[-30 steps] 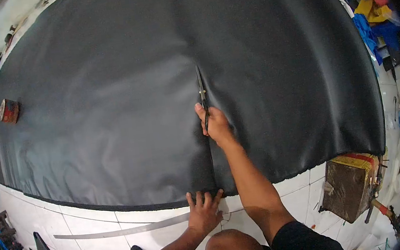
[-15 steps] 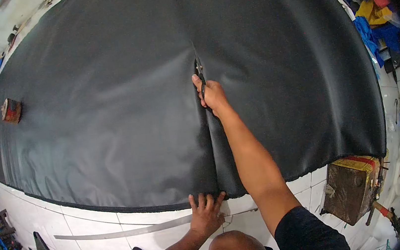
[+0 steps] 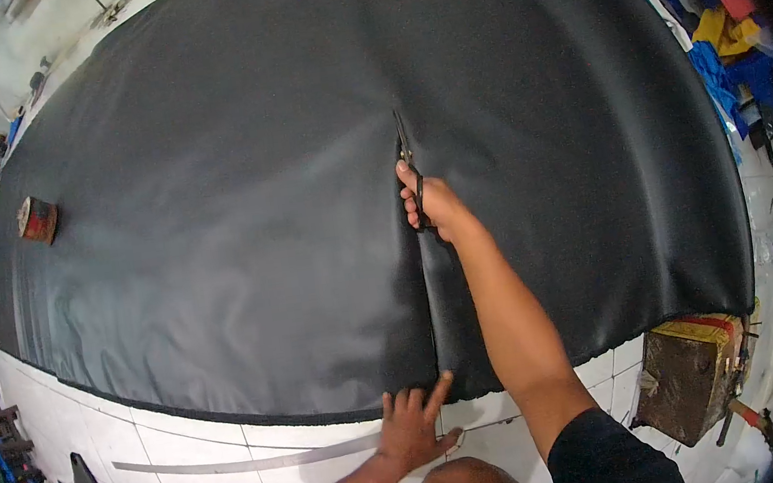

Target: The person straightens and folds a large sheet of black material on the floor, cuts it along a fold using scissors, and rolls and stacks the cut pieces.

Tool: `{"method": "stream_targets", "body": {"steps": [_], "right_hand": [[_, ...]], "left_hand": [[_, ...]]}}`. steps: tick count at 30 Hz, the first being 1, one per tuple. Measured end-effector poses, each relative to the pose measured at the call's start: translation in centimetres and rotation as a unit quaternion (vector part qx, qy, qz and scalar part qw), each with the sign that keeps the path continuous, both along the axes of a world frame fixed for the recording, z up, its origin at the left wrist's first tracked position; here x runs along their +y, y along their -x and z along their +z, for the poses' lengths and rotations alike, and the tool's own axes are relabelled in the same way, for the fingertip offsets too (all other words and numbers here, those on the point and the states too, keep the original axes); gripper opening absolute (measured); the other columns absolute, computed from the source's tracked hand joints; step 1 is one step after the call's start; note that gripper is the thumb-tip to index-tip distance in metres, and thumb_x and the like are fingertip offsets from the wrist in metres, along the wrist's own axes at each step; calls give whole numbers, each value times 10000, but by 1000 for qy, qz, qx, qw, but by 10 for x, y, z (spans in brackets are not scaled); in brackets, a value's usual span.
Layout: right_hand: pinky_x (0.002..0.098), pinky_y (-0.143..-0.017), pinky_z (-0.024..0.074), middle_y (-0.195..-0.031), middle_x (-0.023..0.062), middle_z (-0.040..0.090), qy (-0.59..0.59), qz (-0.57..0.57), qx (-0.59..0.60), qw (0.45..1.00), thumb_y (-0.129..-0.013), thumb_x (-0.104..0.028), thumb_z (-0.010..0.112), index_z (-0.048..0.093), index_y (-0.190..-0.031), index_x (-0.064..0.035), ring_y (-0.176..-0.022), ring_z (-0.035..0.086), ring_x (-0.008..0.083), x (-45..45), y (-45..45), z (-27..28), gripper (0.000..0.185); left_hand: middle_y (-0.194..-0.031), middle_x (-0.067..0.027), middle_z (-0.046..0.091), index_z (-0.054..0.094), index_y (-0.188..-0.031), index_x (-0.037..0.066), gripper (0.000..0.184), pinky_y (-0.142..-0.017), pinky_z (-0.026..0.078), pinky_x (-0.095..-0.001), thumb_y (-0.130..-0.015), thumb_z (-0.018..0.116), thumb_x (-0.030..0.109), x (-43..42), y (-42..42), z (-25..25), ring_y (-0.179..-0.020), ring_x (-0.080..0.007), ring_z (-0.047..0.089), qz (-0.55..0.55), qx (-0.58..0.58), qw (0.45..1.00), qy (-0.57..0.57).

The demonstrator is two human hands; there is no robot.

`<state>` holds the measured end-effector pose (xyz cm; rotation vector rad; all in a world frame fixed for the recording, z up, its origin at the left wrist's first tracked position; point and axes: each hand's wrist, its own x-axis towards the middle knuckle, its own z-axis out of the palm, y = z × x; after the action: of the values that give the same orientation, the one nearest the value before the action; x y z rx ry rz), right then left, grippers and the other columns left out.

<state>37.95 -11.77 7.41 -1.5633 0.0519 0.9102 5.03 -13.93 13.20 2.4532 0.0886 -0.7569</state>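
Note:
A large black sheet (image 3: 238, 211) lies spread over the white tiled floor. Black-handled scissors (image 3: 402, 143) are in my right hand (image 3: 435, 205), near the middle of the sheet, with their blades pointing away from me. A straight slit runs from the scissors down to the sheet's near edge. My left hand (image 3: 415, 431) is spread at that near edge, its fingertips on the black material beside the slit's start. A long thin metal strip (image 3: 240, 465) reaches leftward from beside my left wrist.
On the sheet's far left stands a small red-brown can (image 3: 38, 220). A worn box (image 3: 684, 384) sits at the lower right corner, with a hammer (image 3: 748, 413) by it. Blue and yellow cloths (image 3: 723, 36) are heaped at the right.
The scissors and my right hand have moved farther up the sheet, and the slit is longer. The whole view has shifted slightly. My left hand stays at the near edge, its fingers spread wider.

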Motion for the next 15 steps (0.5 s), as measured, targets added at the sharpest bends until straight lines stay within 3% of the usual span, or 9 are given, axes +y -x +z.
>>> {"method": "stream_targets", "body": {"steps": [1, 3, 4, 5, 7, 10, 15], "right_hand": [[260, -494, 432, -614, -1, 481, 1, 1, 11, 1000, -858, -637, 607, 533, -856, -41, -503, 487, 110, -2, 1, 2, 600], [260, -498, 433, -617, 2, 483, 6, 6, 27, 1000, -857, -641, 603, 535, -862, -38, -507, 489, 113, -7, 10, 6, 607], [260, -497, 429, -619, 5, 483, 27, 21, 24, 999, -860, -640, 600, 534, -867, -37, -507, 488, 116, -9, 13, 9, 606], [259, -495, 425, -621, 8, 484, 49, 35, 20, 998, -863, -638, 597, 534, -873, -37, -508, 486, 120, -12, 16, 11, 605], [259, -492, 418, -618, 10, 482, 48, 28, 6, 998, -866, -634, 595, 535, -872, -35, -507, 482, 121, -12, 20, 15, 602], [259, -484, 396, -610, 6, 478, 30, 22, -13, 999, -875, -618, 594, 535, -863, -35, -502, 468, 117, -8, 14, 1, 586], [264, -486, 383, -578, 3, 478, 20, -15, -58, 998, -884, -597, 595, 537, -767, -70, -493, 462, 111, 9, 3, -13, 543]], "left_hand": [[-1158, -261, 549, 166, -1532, 132, 978, -976, 417, -564, -797, 676, 525, 18, -26, 19, -1104, -426, 544, 87, 100, 988, 80], [-1163, -273, 567, 234, -1508, 102, 891, -919, 471, -510, -824, 667, 474, 51, -69, 10, -1073, -418, 570, 249, -23, 966, 60], [-1279, -285, 520, 325, -1469, 69, 763, -968, 434, -520, -866, 637, 417, 74, -104, 11, -1159, -441, 521, 259, -109, 960, 11], [-1399, -282, 431, 390, -1439, 61, 660, -1070, 344, -517, -895, 607, 366, 94, -131, -20, -1292, -447, 412, 283, -245, 927, -17], [-1459, -264, 366, 405, -1436, 77, 640, -1134, 230, -539, -899, 593, 370, 128, -185, -53, -1376, -449, 296, 245, -357, 884, -177], [-1473, -259, 347, 417, -1432, 83, 642, -1140, 188, -575, -896, 583, 394, 143, -211, -93, -1387, -450, 275, 234, -335, 886, -216], [-1466, -259, 356, 427, -1419, 62, 658, -1133, 184, -594, -881, 588, 404, 146, -214, -91, -1379, -456, 284, 233, -322, 894, -209]]}}
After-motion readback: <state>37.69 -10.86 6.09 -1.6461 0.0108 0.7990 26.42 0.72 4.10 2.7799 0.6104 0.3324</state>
